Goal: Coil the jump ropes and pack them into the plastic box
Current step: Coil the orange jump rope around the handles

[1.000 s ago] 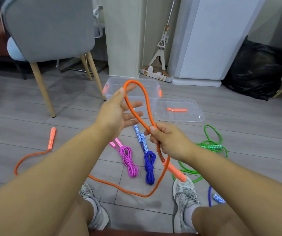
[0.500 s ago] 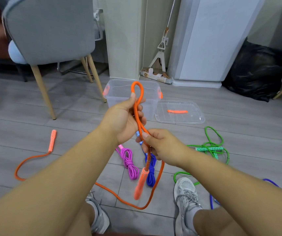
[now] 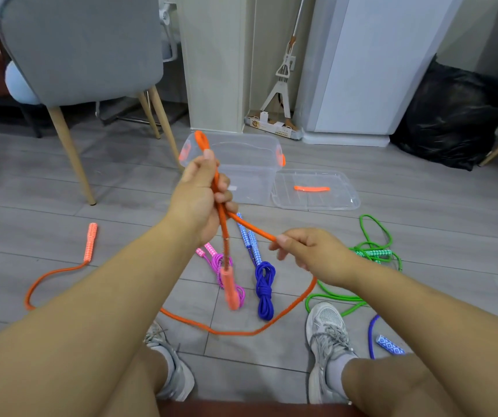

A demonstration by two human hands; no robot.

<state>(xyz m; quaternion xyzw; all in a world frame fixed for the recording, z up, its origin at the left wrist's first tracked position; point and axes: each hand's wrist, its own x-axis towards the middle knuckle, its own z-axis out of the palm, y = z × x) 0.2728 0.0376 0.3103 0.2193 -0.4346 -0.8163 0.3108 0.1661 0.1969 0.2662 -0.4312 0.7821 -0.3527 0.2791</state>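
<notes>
I count five ropes (image 3: pixel 264 284); my left hand (image 3: pixel 196 200) grips the orange rope (image 3: pixel 252 229), fingers curled, right hand (image 3: pixel 311 251) pinching it. One box (image 3: pixel 235 144), one lid (image 3: pixel 341 200), grey floor (image 3: pixel 121 191).

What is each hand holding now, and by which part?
Both hold the orange jump rope. The left hand grips its doubled cord just below the top loop; the right hand pinches a single strand of cord. Neither holds a handle.
</notes>
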